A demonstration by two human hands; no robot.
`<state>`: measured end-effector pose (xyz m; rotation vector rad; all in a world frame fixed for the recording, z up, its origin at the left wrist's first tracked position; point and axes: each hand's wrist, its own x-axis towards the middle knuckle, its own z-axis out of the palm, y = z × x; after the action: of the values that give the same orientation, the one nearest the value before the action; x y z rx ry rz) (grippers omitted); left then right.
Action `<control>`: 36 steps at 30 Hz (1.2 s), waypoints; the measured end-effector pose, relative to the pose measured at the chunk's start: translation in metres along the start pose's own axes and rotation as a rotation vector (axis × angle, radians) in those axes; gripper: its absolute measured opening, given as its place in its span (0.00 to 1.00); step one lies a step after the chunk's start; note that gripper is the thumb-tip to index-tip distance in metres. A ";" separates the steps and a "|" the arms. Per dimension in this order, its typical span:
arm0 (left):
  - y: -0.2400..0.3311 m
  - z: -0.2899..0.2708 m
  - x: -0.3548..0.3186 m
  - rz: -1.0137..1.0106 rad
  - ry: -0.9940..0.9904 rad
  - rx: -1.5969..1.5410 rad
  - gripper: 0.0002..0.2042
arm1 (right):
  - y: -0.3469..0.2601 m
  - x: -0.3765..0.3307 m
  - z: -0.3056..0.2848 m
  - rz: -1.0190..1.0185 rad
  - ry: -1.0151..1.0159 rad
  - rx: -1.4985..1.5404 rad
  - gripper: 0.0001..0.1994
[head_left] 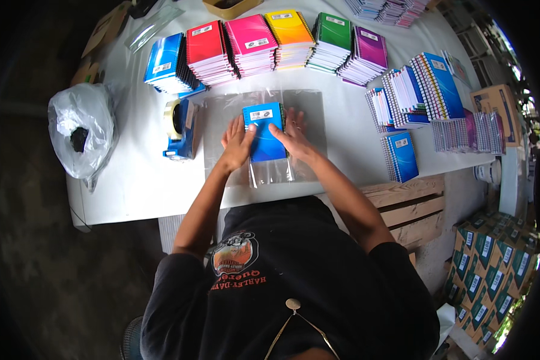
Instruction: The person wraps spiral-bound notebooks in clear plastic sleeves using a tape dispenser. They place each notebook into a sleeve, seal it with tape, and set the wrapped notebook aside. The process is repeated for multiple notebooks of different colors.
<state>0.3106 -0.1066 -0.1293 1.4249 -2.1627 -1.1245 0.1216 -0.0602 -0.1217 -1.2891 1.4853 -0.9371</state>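
A blue spiral-bound notebook [267, 143] with a white label lies in front of me on a clear plastic sheet [311, 171]; whether more notebooks lie under it is hidden. My left hand [239, 144] grips its left edge, thumb resting on the cover. On the opposite edge, my right hand [293, 135] presses with its thumb on top and its fingers along the side. Beyond them stand stacks of spiral notebooks in an arc: blue [164, 55], red [206, 45], pink [251, 39], yellow [290, 30], green [333, 35] and purple [371, 48].
Left of the sheet stands a blue tape dispenser [189, 129]. A plastic bag [90, 123] hangs at the table's left edge. More blue notebooks [441, 84] are piled at the right, with one blue notebook [403, 157] near the front edge. A wooden crate [405, 207] sits below.
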 end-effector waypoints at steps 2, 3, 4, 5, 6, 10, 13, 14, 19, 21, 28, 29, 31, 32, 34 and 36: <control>0.007 0.010 -0.009 0.171 0.119 -0.606 0.36 | -0.005 -0.005 0.007 -0.251 0.062 0.548 0.44; 0.013 0.010 -0.012 0.308 0.244 -0.500 0.32 | -0.009 -0.006 0.009 -0.301 0.087 0.526 0.42; 0.020 0.010 -0.013 0.305 0.281 -0.539 0.31 | -0.014 -0.005 0.011 -0.378 0.094 0.501 0.41; 0.028 0.008 -0.012 0.347 0.330 -0.573 0.29 | -0.019 -0.003 0.011 -0.470 0.106 0.467 0.39; 0.036 0.007 -0.012 0.296 0.361 -0.566 0.28 | -0.023 -0.002 0.015 -0.464 0.143 0.556 0.32; 0.054 0.011 -0.012 0.304 0.621 -0.314 0.21 | -0.030 0.009 0.025 -0.387 0.422 0.465 0.22; 0.055 0.017 -0.018 0.358 0.747 0.096 0.15 | -0.029 0.017 0.029 -0.412 0.533 0.270 0.22; 0.056 0.018 -0.021 0.352 0.754 0.242 0.15 | -0.029 0.019 0.030 -0.405 0.547 0.241 0.22; 0.074 0.013 -0.025 0.368 0.553 0.471 0.21 | -0.034 0.006 0.026 -0.416 0.637 -0.218 0.26; 0.083 0.008 -0.025 0.352 0.480 0.346 0.33 | -0.036 -0.010 0.026 -0.478 0.611 -0.474 0.28; 0.080 -0.035 -0.017 0.349 0.384 0.144 0.36 | -0.038 -0.022 0.019 -0.711 0.406 -0.692 0.21; 0.079 -0.044 -0.007 0.374 0.491 0.201 0.34 | -0.038 -0.020 0.018 -0.742 0.420 -0.680 0.20; 0.081 -0.064 0.018 0.418 0.451 0.286 0.29 | -0.038 -0.018 0.014 -0.766 0.415 -0.691 0.18; 0.083 -0.075 0.032 0.434 0.305 0.315 0.25 | -0.038 -0.017 0.013 -0.782 0.421 -0.698 0.18; 0.090 -0.091 0.057 0.429 -0.068 0.192 0.10 | -0.039 -0.015 0.011 -0.787 0.406 -0.683 0.18; 0.094 -0.104 0.072 0.348 0.047 -0.388 0.10 | -0.040 -0.015 0.009 -0.807 0.419 -0.669 0.18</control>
<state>0.2845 -0.1969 -0.0035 0.8613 -1.9252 -1.2688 0.1422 -0.0518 -0.0838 -2.4036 1.6863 -1.3279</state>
